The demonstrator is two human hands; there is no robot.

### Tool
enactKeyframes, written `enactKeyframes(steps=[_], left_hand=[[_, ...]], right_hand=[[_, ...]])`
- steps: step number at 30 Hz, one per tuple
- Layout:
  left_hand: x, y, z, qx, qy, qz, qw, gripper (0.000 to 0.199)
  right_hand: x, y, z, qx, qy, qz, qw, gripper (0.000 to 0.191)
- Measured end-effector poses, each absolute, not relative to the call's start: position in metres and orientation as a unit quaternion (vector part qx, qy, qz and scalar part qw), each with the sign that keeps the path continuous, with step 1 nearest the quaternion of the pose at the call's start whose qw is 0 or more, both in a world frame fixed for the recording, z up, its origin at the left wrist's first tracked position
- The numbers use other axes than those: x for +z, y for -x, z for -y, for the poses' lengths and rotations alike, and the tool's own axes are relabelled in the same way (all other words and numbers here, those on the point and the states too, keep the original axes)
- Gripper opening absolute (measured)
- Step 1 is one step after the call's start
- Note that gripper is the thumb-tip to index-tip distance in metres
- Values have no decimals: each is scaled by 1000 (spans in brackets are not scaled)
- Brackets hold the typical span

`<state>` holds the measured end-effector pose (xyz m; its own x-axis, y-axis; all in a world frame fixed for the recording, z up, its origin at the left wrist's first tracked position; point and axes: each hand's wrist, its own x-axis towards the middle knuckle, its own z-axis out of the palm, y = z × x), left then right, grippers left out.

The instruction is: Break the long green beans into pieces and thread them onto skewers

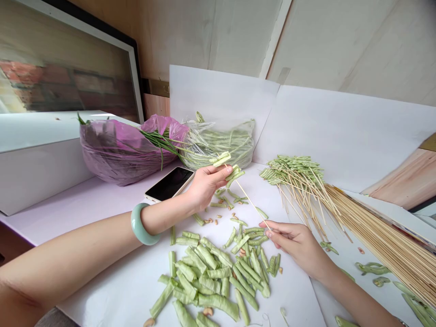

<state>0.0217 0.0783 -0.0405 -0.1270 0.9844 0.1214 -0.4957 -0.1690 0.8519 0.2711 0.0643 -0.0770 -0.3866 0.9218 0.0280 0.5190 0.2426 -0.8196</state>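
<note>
My left hand point(204, 186) pinches pale green bean pieces point(221, 159) threaded near the top of a thin bamboo skewer point(250, 200). A jade bangle point(143, 225) circles my left wrist. The skewer's lower end sits between the fingertips of my right hand point(289, 240). Below both hands lies a heap of cut long beans point(211, 277) on white paper point(116, 290). To the right, finished bean skewers point(293, 172) lie stacked beside a bundle of bare bamboo skewers point(378, 240).
A black smartphone point(169, 184) lies by my left hand. Behind it are a clear bag of long beans point(218, 145) and a purple bag with chives point(119, 152). White paper sheets line the wall. A white box point(37, 172) and leaning framed picture point(64, 68) stand at left.
</note>
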Motion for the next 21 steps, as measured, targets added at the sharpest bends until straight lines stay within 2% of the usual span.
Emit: enactKeyframes(steps=[5, 10, 16, 21], left_hand=[[-36, -12, -86, 708, -343, -311, 532, 32], [-40, -17, -84, 713, -347, -297, 532, 22], [-45, -25, -80, 698, -360, -297, 543, 23], [-45, -13, -90, 664, -398, -360, 521, 39]], right_hand=[[-77, -269, -64, 400, 483, 723, 288, 42], [-76, -268, -63, 390, 485, 730, 282, 39], [-74, -269, -63, 394, 486, 730, 277, 42], [-80, -271, -66, 456, 493, 678, 300, 51]])
